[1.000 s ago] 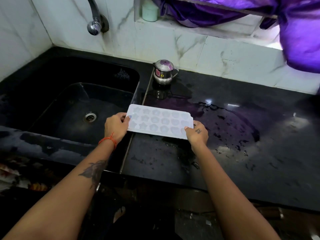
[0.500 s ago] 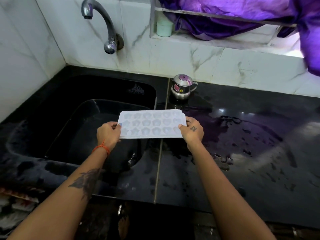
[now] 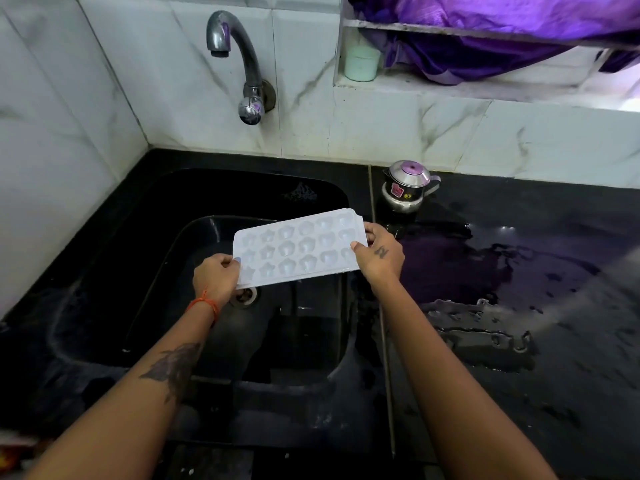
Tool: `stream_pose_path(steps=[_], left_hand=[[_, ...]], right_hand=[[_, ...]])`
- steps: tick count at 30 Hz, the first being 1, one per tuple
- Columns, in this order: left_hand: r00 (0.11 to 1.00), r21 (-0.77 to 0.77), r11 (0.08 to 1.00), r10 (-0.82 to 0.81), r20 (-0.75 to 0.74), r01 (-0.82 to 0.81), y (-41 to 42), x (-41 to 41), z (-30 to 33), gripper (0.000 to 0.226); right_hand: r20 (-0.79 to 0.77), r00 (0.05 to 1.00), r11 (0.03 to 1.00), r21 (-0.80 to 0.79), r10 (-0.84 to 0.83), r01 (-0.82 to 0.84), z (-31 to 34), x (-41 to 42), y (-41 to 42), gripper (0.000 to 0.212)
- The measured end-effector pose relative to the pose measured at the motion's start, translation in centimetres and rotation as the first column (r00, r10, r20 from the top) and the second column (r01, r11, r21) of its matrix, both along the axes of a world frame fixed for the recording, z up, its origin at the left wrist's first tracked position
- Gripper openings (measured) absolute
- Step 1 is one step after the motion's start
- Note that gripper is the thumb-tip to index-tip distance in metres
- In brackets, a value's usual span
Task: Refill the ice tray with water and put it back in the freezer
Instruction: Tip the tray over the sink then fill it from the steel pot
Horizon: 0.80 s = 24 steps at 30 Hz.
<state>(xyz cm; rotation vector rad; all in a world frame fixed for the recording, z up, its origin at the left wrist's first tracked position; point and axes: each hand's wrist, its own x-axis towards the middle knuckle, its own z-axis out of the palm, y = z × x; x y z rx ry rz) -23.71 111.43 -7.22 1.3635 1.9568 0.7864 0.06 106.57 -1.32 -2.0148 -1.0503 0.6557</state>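
A white ice tray [image 3: 298, 249] with star and flower shaped cells hangs over the black sink [image 3: 166, 258], tilted with its right end higher. My left hand [image 3: 216, 277] grips its lower left corner, thumb on top. My right hand [image 3: 379, 252] pinches its right end. The metal tap [image 3: 239, 60] juts from the tiled wall above and left of the tray, and no water runs from it. The sink drain [image 3: 246, 296] shows just under the tray's left corner.
A small steel pot with a lid [image 3: 407, 187] stands on the black counter right of the sink. The counter [image 3: 519, 306] is wet with puddles. A pale green cup [image 3: 362, 62] sits on a ledge under purple cloth [image 3: 502, 32].
Both hands have carried the tray left, from the counter edge to above the sink basin. The tray has tilted, right end up.
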Motion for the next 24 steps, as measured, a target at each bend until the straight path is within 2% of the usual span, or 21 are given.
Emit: stream_pose_path(steps=[14,24], left_hand=[[0.999,-0.061,0.998,0.028,0.04,-0.026,2.0,-1.8,-2.1,0.023],[0.984,-0.109,0.994,0.033,0.175,-0.014,3.0,-2.9,-4.6,0.005]], right_hand=[[0.039,0.998,0.993,0.099,0.053,-0.056,0.4,-2.2,1.8,0.037],[0.048,0.997,0.985,0.157,0.066,-0.073,0.3,-2.3,2.1,0.037]])
